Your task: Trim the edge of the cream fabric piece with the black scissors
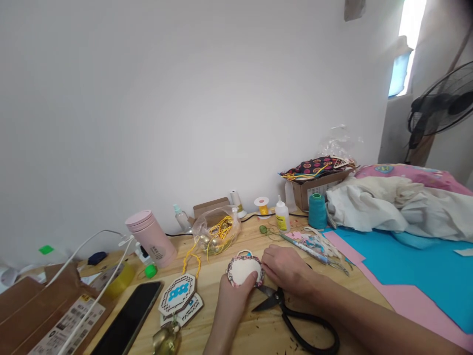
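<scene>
Left hand (236,292) pinches white pad (240,272) with patterned rim, over wooden desk (213,270); right hand (284,266) at its edge, finger grip unclear. Pale wall (185,98) behind, fan (458,104) far right. Clear bag (202,222) holds gold-coloured balls (203,240), yellow cord (223,227); cardboard box (300,195) heaped with patterned cloth (313,166)

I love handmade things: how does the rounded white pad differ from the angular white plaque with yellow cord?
The pad has a multicoloured border; the plaque has dark latticework. The pad's middle is plain; the plaque's bears a blue motif. The left hand grips the pad; the plaque lies untouched. Both look whitish.
</scene>
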`<action>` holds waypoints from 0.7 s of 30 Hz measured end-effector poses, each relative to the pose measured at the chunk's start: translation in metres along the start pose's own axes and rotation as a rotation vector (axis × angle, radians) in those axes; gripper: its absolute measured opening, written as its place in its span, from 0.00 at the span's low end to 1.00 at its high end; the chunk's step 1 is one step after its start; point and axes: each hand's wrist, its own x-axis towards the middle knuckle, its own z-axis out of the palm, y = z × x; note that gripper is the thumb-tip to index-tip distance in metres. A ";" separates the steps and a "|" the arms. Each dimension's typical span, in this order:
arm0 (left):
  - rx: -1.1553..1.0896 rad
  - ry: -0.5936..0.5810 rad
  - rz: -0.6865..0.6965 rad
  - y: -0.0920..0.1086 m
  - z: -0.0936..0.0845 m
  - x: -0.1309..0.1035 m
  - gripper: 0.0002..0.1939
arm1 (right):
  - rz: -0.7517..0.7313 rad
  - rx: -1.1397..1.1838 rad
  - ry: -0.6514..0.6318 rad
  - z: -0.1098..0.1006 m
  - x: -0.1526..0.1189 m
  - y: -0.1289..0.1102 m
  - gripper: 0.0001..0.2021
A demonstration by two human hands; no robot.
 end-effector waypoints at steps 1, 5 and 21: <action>0.014 0.005 0.001 0.001 0.000 0.000 0.17 | 0.017 -0.004 0.006 -0.001 0.000 0.000 0.08; 0.021 0.033 0.006 0.002 -0.004 0.001 0.16 | 0.185 0.046 0.115 -0.008 0.003 0.011 0.11; -0.029 0.111 0.036 0.004 -0.011 0.006 0.14 | 0.359 0.794 0.214 -0.004 0.006 0.025 0.22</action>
